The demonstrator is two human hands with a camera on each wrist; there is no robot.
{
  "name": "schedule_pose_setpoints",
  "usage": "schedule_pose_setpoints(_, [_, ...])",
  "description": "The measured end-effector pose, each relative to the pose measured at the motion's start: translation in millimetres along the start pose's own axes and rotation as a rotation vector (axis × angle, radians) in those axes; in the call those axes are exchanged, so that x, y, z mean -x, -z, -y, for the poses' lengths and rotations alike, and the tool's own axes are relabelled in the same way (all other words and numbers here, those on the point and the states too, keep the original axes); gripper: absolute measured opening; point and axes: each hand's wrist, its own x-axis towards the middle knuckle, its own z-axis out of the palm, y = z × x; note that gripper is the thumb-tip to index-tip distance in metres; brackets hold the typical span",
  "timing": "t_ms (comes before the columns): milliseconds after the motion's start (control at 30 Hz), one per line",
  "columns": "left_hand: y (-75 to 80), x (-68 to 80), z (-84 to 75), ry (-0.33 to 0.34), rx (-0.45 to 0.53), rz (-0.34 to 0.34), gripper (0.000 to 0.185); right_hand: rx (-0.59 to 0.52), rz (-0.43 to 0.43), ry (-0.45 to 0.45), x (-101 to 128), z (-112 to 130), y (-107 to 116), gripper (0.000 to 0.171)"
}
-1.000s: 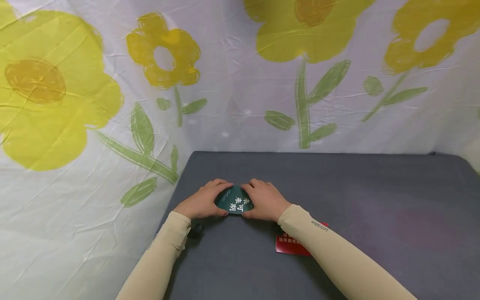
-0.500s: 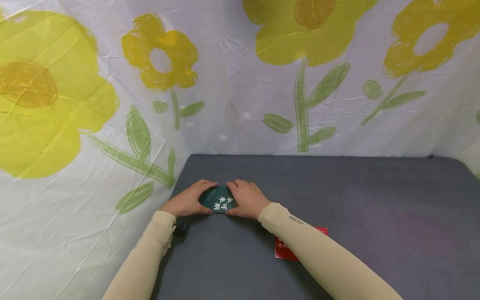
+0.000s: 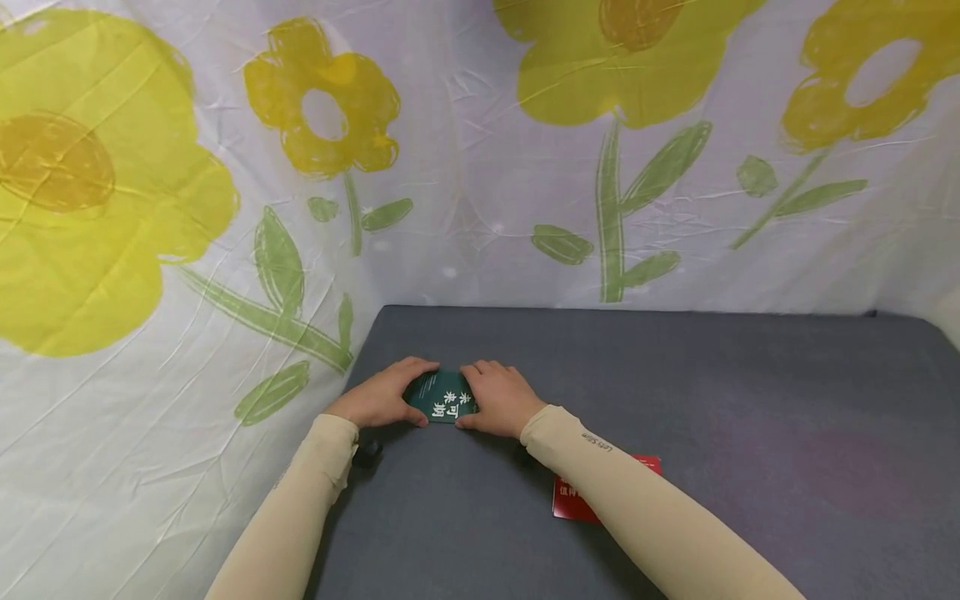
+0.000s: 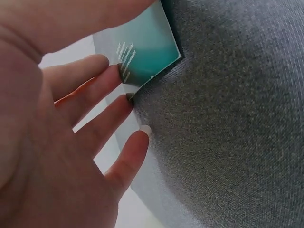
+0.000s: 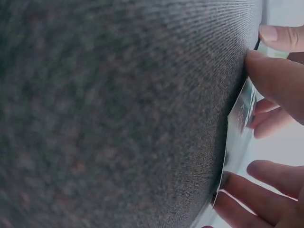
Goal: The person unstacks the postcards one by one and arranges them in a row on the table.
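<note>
A dark green card (image 3: 441, 398) with white characters lies on the grey table (image 3: 675, 392) near its left edge. My left hand (image 3: 382, 398) grips its left side and my right hand (image 3: 498, 398) grips its right side, thumbs at the near edge. In the left wrist view the green card (image 4: 145, 47) is lifted off the cloth, with my fingers (image 4: 102, 107) under its far edge. The right wrist view shows the card (image 5: 240, 111) edge-on between fingertips (image 5: 270, 78) of both hands.
A red card (image 3: 573, 498) lies on the table under my right forearm. A small black object (image 3: 367, 453) sits by my left wrist at the table's left edge. A white cloth (image 3: 225, 208) with yellow flowers hangs behind and to the left.
Both hands with the green card have shifted slightly left and away toward the table's left edge. The red card has stayed in place.
</note>
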Motion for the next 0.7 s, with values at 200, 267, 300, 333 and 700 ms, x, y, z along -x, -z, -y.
schedule_pose_setpoints(200, [-0.6, -5.0, -9.7, 0.003, -0.027, 0.001, 0.101, -0.031, 0.025, -0.019, 9.8, -6.1, 6.0, 0.085])
schedule_pose_setpoints(267, [-2.8, -6.3, -14.4, 0.01, -0.058, -0.016, 0.102, -0.048, 0.027, -0.018, 17.2, -9.6, 11.1, 0.087])
schedule_pose_setpoints(300, [-3.8, -5.9, -18.3, 0.02, -0.08, -0.025, 0.103, -0.054, 0.025, -0.017, 21.8, -11.6, 14.4, 0.088])
schedule_pose_setpoints(333, [-5.2, -5.0, -23.1, 0.023, -0.107, -0.041, 0.105, -0.066, 0.024, -0.017, 26.9, -13.5, 18.8, 0.088])
schedule_pose_setpoints(700, [-57.9, 3.6, -135.6, -0.158, -0.094, -0.029, 0.107, -0.067, -0.021, -0.067, 120.8, -45.8, 63.0, 0.088])
